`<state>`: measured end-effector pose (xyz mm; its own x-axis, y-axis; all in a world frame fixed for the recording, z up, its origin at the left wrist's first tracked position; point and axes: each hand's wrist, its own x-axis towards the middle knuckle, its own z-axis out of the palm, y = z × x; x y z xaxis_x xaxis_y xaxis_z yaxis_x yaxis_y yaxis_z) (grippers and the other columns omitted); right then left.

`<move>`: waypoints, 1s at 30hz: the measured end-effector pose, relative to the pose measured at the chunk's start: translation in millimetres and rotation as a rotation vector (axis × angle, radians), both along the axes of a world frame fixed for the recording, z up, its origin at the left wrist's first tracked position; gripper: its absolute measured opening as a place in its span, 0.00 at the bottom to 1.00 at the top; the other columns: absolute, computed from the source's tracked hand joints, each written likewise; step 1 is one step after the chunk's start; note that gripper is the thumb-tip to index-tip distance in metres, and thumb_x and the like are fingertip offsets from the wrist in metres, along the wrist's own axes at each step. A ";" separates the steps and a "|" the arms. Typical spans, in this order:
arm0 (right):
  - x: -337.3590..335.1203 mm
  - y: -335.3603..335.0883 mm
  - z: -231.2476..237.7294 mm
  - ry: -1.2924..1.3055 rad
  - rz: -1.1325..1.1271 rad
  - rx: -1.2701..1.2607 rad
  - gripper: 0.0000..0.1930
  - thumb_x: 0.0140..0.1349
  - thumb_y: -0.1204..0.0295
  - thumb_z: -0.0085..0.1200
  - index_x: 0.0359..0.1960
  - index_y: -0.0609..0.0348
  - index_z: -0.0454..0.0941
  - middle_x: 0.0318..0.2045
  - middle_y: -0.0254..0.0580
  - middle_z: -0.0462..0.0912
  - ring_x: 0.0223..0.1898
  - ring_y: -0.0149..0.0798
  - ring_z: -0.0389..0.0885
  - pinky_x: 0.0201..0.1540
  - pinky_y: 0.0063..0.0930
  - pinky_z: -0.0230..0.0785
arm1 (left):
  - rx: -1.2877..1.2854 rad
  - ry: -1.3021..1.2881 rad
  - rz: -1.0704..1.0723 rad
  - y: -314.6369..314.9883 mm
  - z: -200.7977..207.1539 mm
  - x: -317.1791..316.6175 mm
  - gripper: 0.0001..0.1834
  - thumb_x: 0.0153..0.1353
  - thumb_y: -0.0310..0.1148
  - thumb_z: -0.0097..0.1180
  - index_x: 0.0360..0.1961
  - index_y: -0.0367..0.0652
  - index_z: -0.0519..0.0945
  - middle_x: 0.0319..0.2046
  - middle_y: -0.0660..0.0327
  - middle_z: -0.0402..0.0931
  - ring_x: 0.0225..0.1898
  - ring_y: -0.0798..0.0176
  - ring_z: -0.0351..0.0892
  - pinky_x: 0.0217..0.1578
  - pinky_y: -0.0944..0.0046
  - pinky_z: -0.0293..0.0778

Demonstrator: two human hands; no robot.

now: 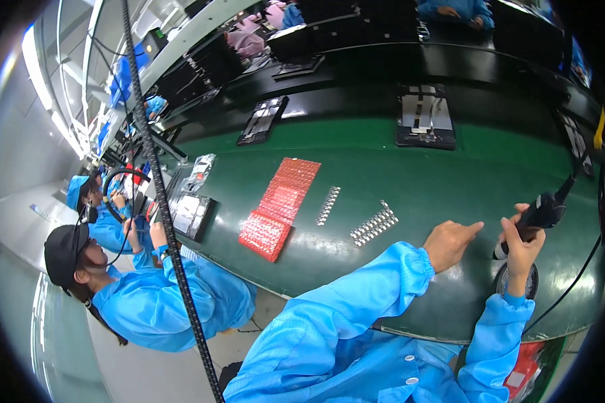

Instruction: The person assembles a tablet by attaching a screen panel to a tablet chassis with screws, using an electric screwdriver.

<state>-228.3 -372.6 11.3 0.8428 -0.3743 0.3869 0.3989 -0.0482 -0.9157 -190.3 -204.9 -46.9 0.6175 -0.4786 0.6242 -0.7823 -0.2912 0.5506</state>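
My right hand [521, 250] is wrapped round a black corded electric screwdriver [543, 211]. The tool tilts, with its cable end up to the right and its lower end toward the green table [383, 282]. Beneath that wrist sits a round dark dish [532, 282], partly covered by the hand; its contents cannot be made out. My left hand [450, 245] is just above the table, left of the screwdriver and apart from it. Its index finger stretches to the right while the other fingers curl, and nothing shows in it. Small silver metal parts lie in rows [374, 225] left of this hand.
Another short row of metal parts [328, 205] lies beside red bubble wrap [279, 208]. Opened flat black devices [426, 117] rest farther back. A black cable [571, 285] runs at right. Co-workers sit at left, and a dark braided cord [165, 201] hangs across the view.
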 end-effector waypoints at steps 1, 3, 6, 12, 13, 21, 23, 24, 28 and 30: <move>1.0 1.7 -1.0 0.005 -0.013 -0.008 0.16 0.52 0.82 0.59 0.44 0.63 0.72 0.22 0.30 0.73 0.19 0.23 0.70 0.21 0.15 0.60 | 0.008 0.020 -0.001 1.0 -1.8 0.1 0.15 0.51 0.22 0.57 0.42 0.35 0.78 0.30 0.54 0.80 0.32 0.51 0.79 0.36 0.56 0.73; 2.4 -2.9 -5.1 0.010 -0.001 -0.033 0.17 0.54 0.82 0.57 0.46 0.64 0.71 0.24 0.31 0.73 0.20 0.23 0.71 0.23 0.16 0.61 | -0.039 0.017 -0.033 0.6 -0.9 1.3 0.13 0.50 0.24 0.59 0.39 0.36 0.79 0.28 0.54 0.80 0.32 0.52 0.80 0.36 0.56 0.73; 3.3 -6.1 -4.8 0.001 -0.056 -0.040 0.18 0.53 0.82 0.59 0.46 0.64 0.71 0.23 0.30 0.73 0.21 0.22 0.71 0.23 0.15 0.61 | -0.067 -0.031 -0.079 -5.4 0.5 2.4 0.11 0.49 0.25 0.60 0.36 0.37 0.80 0.30 0.54 0.80 0.33 0.53 0.80 0.36 0.57 0.74; 4.4 -8.7 -8.1 0.024 -0.062 -0.045 0.21 0.54 0.83 0.56 0.50 0.64 0.69 0.24 0.30 0.71 0.22 0.23 0.69 0.25 0.15 0.61 | -0.063 -0.093 -0.093 -3.4 7.7 0.0 0.11 0.47 0.24 0.60 0.35 0.36 0.80 0.30 0.58 0.77 0.35 0.51 0.76 0.34 0.58 0.74; 3.5 -8.6 -9.2 0.037 -0.061 -0.052 0.21 0.54 0.83 0.56 0.51 0.64 0.69 0.25 0.30 0.71 0.22 0.23 0.69 0.25 0.15 0.61 | -0.061 -0.059 -0.139 -2.4 6.5 -0.4 0.12 0.46 0.24 0.59 0.35 0.36 0.80 0.29 0.58 0.76 0.34 0.51 0.75 0.33 0.57 0.73; -7.0 -13.9 -17.7 0.064 -0.070 -0.050 0.23 0.55 0.84 0.53 0.55 0.64 0.65 0.28 0.32 0.69 0.25 0.24 0.67 0.29 0.17 0.62 | -0.043 0.049 -0.124 -3.4 3.0 -3.9 0.16 0.47 0.25 0.57 0.41 0.36 0.78 0.26 0.58 0.75 0.30 0.54 0.75 0.30 0.57 0.71; -7.7 -17.6 -18.6 0.067 -0.057 -0.057 0.23 0.56 0.84 0.52 0.55 0.64 0.65 0.28 0.32 0.68 0.26 0.24 0.68 0.30 0.17 0.62 | -0.078 0.039 -0.144 -3.0 1.6 -2.4 0.17 0.47 0.25 0.58 0.42 0.36 0.78 0.26 0.58 0.75 0.29 0.54 0.75 0.30 0.56 0.71; -8.3 -19.3 -19.4 0.047 -0.034 -0.069 0.24 0.56 0.84 0.52 0.57 0.65 0.63 0.30 0.33 0.69 0.27 0.24 0.68 0.31 0.17 0.62 | -0.064 0.043 -0.160 -2.9 1.5 -2.0 0.17 0.48 0.25 0.58 0.42 0.36 0.78 0.26 0.58 0.75 0.29 0.54 0.75 0.31 0.56 0.71; -5.2 -11.4 -16.1 -0.007 -0.088 -0.155 0.28 0.58 0.83 0.49 0.61 0.67 0.58 0.38 0.38 0.72 0.34 0.26 0.70 0.40 0.20 0.65 | -0.022 0.082 -0.169 -1.1 2.6 -1.2 0.16 0.48 0.26 0.58 0.40 0.36 0.79 0.25 0.58 0.76 0.30 0.54 0.75 0.31 0.56 0.71; -0.8 -1.4 -10.6 -0.034 -0.114 -0.169 0.29 0.58 0.82 0.49 0.62 0.67 0.56 0.43 0.41 0.72 0.38 0.28 0.71 0.43 0.21 0.65 | -0.021 0.089 -0.171 -0.1 1.2 -1.9 0.15 0.47 0.26 0.58 0.40 0.37 0.79 0.26 0.58 0.77 0.30 0.54 0.75 0.32 0.56 0.71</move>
